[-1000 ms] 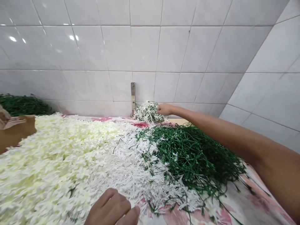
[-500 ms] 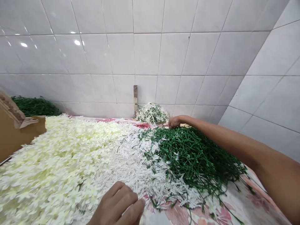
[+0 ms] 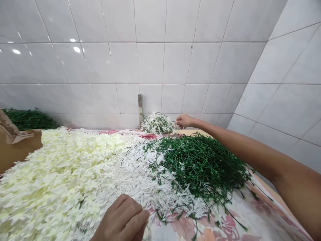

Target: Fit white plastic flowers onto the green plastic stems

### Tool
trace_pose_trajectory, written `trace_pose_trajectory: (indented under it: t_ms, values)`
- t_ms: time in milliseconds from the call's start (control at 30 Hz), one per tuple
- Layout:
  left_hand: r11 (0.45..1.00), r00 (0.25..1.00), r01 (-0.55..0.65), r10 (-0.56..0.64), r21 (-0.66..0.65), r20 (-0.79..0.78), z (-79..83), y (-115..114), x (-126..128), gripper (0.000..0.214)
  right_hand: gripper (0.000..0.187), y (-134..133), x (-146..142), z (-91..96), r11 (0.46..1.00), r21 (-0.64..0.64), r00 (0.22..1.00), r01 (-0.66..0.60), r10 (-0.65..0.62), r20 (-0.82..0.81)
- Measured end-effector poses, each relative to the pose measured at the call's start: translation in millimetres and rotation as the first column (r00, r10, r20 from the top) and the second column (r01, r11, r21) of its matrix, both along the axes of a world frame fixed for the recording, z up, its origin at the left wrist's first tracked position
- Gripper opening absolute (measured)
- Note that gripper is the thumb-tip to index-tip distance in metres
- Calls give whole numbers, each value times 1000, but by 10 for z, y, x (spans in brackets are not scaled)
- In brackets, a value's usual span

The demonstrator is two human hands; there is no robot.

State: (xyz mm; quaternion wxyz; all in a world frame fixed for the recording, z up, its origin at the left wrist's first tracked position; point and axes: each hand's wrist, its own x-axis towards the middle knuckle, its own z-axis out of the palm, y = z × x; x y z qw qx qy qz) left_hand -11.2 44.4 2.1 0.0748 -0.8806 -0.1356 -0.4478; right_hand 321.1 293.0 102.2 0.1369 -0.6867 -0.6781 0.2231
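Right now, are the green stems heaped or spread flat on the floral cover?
Heaped: the green stems form one raised, tangled mound on the floral cover, overlapping the white strands.

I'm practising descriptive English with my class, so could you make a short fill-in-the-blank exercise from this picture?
The stem pile is coloured ____.
The right hand reaches beside a small bunch of ____ flowers.
The cloth under the piles is printed with ____.
The wall behind is covered in ____.

Missing words: green; white; flowers; tiles.
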Motion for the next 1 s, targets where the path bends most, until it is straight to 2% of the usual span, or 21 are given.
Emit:
trace_pose_trajectory:
  t_ms: [133,233,300,400,533,567,600,633,667,700,733,767,833,900,933,967,1000]
  values:
    - [998,999,39,-38,-55,20,-41,2,-26,21,28,-142,-8,161,967,235,986,93,-56,-160]
    - [994,999,29,-28,-104,19,-39,15,-60,24,26,-288,-82,307,903,395,963,171,-67,-262]
    - [996,999,1,3,-86,39,-8,29,-82,22,23,-434,-191,377,847,490,947,205,-46,-317]
    - [993,993,-76,84,-89,85,50,57,-115,20,22,-802,-447,373,797,576,931,179,51,-360]
    - [980,971,-169,184,-107,154,95,77,-152,15,18,-1565,-821,139,828,561,916,4,221,-334]
    - [974,963,-192,210,-122,167,100,79,-160,14,20,-1755,-888,57,836,544,914,-67,270,-302]
    - [966,954,-219,242,-140,177,103,84,-167,13,22,-1921,-936,-24,813,557,922,-172,332,-200]
    - [955,943,-250,278,-160,183,105,91,-174,12,23,-2052,-963,-99,768,585,927,-261,368,-70]
    - [943,931,-281,314,-179,188,105,100,-182,11,20,-2142,-967,-160,697,632,926,-338,368,89]
    - [930,919,-310,347,-199,188,104,112,-189,11,21,-2187,-949,-203,625,674,916,-394,328,231]
    - [918,909,-332,373,-219,185,103,127,-196,11,22,-2189,-910,-226,574,697,903,-429,265,338]
    - [907,902,-348,392,-235,178,102,142,-202,11,23,-2152,-856,-227,548,713,895,-437,189,404]
    - [895,900,-364,409,-258,148,101,168,-212,8,23,-2003,-724,-179,535,762,907,-364,18,421]
    - [890,912,-364,400,-273,88,100,184,-215,4,19,-1833,-605,-107,535,803,933,-263,-72,353]
    - [891,921,-359,387,-278,50,99,186,-213,4,15,-1771,-565,-81,557,819,966,-136,-111,236]
    - [892,929,-353,371,-281,11,95,185,-209,5,13,-1734,-544,-72,618,786,989,-34,-90,113]
    - [895,935,-345,353,-282,-23,90,180,-204,7,15,-1728,-544,-82,698,716,1000,17,-29,4]
